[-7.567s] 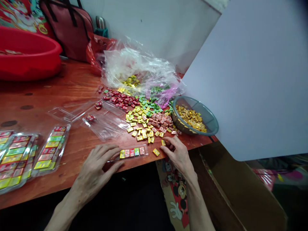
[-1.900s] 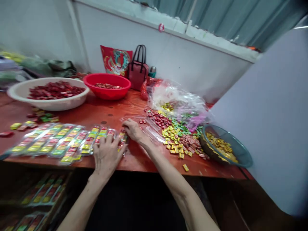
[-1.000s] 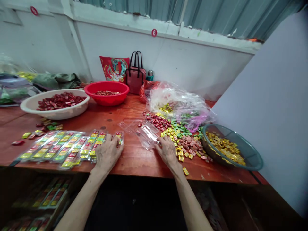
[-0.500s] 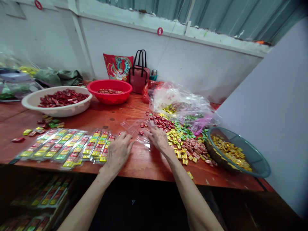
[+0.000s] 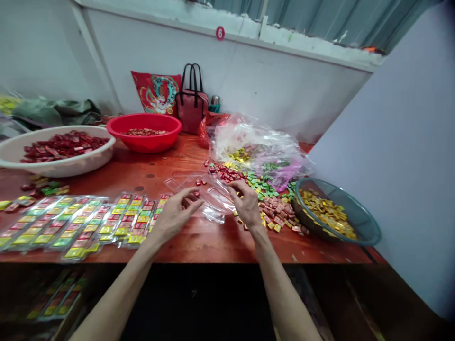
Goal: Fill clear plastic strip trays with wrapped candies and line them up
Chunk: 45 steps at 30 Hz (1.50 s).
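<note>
My left hand (image 5: 177,213) is low over the table, fingers bent and thumb apart, with nothing visible in its grasp. Just beyond its fingertips lies a small red wrapped piece (image 5: 196,194). My right hand (image 5: 246,203) pinches the edge of a clear plastic tray (image 5: 218,195) between thumb and fingers. More clear plastic lies behind and below that tray, and the layers are hard to tell apart. Left of my left hand, filled clear trays (image 5: 76,222) hold rows of red, yellow and green pieces. Loose red pieces (image 5: 231,173) lie beyond my right hand.
Loose green (image 5: 261,185) and brownish-pink pieces (image 5: 279,211) spread to the right, beside a tilted grey-green basin (image 5: 369,225) of gold pieces. A plastic bag (image 5: 263,142) sits behind. White (image 5: 60,169) and red basins (image 5: 145,144) stand at back left.
The view has swung slightly right. My right hand has risen from lying over the clear plastic to pinching a tray's edge. My left hand's fingers have spread and turned toward the tray.
</note>
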### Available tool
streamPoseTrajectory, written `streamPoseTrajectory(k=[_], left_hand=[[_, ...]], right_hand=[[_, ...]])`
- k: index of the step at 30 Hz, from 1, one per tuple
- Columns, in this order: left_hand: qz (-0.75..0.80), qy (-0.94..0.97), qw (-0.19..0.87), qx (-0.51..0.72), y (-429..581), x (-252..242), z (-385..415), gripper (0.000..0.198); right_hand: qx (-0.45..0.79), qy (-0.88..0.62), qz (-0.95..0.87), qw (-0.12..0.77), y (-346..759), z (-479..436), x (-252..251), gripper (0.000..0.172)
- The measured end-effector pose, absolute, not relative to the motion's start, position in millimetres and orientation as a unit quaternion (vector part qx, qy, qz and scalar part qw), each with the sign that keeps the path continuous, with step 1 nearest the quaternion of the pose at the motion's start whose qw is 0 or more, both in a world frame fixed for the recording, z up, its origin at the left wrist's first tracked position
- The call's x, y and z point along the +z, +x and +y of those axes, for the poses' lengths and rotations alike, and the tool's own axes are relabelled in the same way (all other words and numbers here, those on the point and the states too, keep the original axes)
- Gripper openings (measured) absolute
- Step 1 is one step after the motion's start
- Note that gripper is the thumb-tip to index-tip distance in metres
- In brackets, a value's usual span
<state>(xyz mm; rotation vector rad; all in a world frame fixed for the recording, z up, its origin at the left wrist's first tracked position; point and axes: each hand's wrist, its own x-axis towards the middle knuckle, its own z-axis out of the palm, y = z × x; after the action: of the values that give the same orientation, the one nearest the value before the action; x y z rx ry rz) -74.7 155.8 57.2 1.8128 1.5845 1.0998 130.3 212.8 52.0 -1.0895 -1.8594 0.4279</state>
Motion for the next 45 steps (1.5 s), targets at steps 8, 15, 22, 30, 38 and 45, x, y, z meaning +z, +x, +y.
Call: streamPoseTrajectory(k=[8, 15, 22, 30, 38, 45], left_hand=[[0.562, 0.669, 0.256, 0.414, -62, 16, 91, 0.051], [0.501, 0.788, 0.145, 0.327, -58, -17, 89, 0.029], [0.497, 0.799, 0.131, 0.312, -53, -14, 96, 0.036], [0.466, 0.819, 0.129, 0.308, -53, -15, 102, 0.031], [0.463, 0.818, 0.118, 0.322, -20, -15, 95, 0.015], [0.464, 0.809, 0.126, 0.337, -12, -19, 93, 0.012]], right_hand=[[0.033, -0.410, -0.864, 0.290, 135, 97, -3, 0.016], [0.099, -0.520, -0.752, 0.393, 196, 71, 1, 0.014], [0.052, -0.650, -0.698, 0.296, 246, 74, -9, 0.016], [0.150, -0.614, -0.685, 0.362, 244, 76, -3, 0.007], [0.152, -0.595, -0.696, 0.372, 199, 78, 4, 0.009], [0.068, -0.618, -0.728, 0.289, 176, 81, -2, 0.013]])
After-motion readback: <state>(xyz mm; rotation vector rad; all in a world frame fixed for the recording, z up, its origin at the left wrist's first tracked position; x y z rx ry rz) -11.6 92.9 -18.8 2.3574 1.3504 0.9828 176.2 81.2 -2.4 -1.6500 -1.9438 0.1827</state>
